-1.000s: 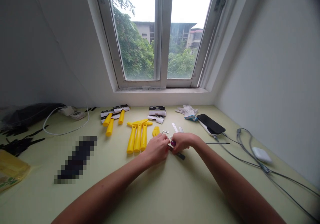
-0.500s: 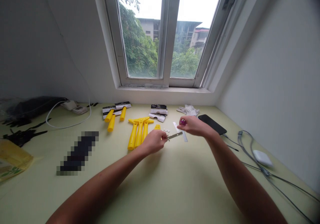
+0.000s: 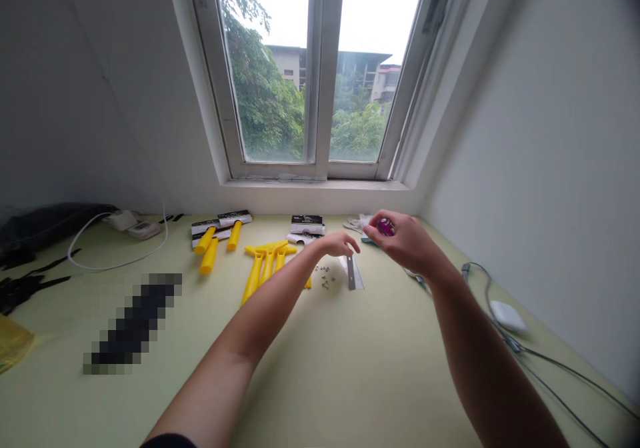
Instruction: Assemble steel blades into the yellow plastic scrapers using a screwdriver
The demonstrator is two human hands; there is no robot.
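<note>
My left hand (image 3: 341,243) reaches over a flat metal blade strip (image 3: 351,275), its fingers apart and curved down at the strip's far end. The strip lies over a paler strip (image 3: 359,279) on the table. Small screws (image 3: 326,279) are scattered just to its left. My right hand (image 3: 400,238) is raised to the right, closed around a purple handle (image 3: 386,227); the rest of that tool is hidden in the palm. A teal thing (image 3: 369,241) shows beneath the right fingertips. Left of my left hand lie yellow scraper handles (image 3: 269,256), partly covered by my forearm.
Yellow handles (image 3: 209,256) lie by black-and-white cards (image 3: 234,217) at the back left. More cards (image 3: 307,224) sit below the window. A white glove (image 3: 354,223) lies behind my hands. Cables (image 3: 493,301) and a white case (image 3: 509,316) are at right, a pixelated dark patch (image 3: 135,321) at left.
My left hand has moved right and away from me, and the metal strip it held now lies over the paler strip. My right hand, still around the purple handle, has shifted slightly right and farther away.
</note>
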